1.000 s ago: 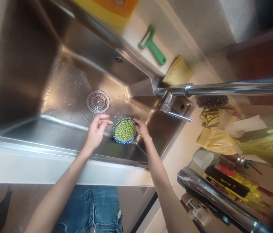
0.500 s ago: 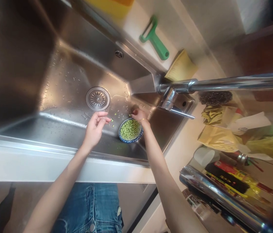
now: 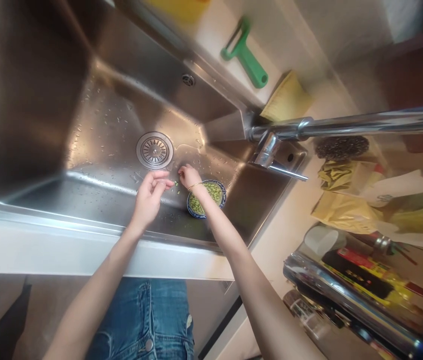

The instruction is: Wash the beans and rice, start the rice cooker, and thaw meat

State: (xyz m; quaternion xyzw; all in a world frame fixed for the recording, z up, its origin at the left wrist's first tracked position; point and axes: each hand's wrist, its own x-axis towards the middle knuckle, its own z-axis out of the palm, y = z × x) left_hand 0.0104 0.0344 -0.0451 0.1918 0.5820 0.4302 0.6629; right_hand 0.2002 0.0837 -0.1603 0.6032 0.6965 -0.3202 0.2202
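A bowl with a blue-and-white rim (image 3: 192, 212) stands in the steel sink (image 3: 117, 127), full of small green shelled beans (image 3: 215, 191). My right hand (image 3: 190, 177) reaches past the bowl, its wrist covering part of it. Its fingers are pinched together low over the sink floor; anything in them is hidden. Just left of it is my left hand (image 3: 150, 196), thumb and bent fingers drawn together, and I cannot make out what they hold. Between the two hands lie a couple of loose beans (image 3: 176, 184) on the wet sink floor.
The drain strainer (image 3: 154, 150) lies beyond my left hand. A tap (image 3: 267, 150) with a long chrome spout rises at the sink's right corner. On the counter are a green peeler (image 3: 247, 57), a yellow sponge (image 3: 286, 100), and several packets and bottles to the right.
My right hand has moved left from the bowl's far rim toward the loose beans, its wrist now crossing the bowl. My left hand has barely moved. The view has shifted slightly.
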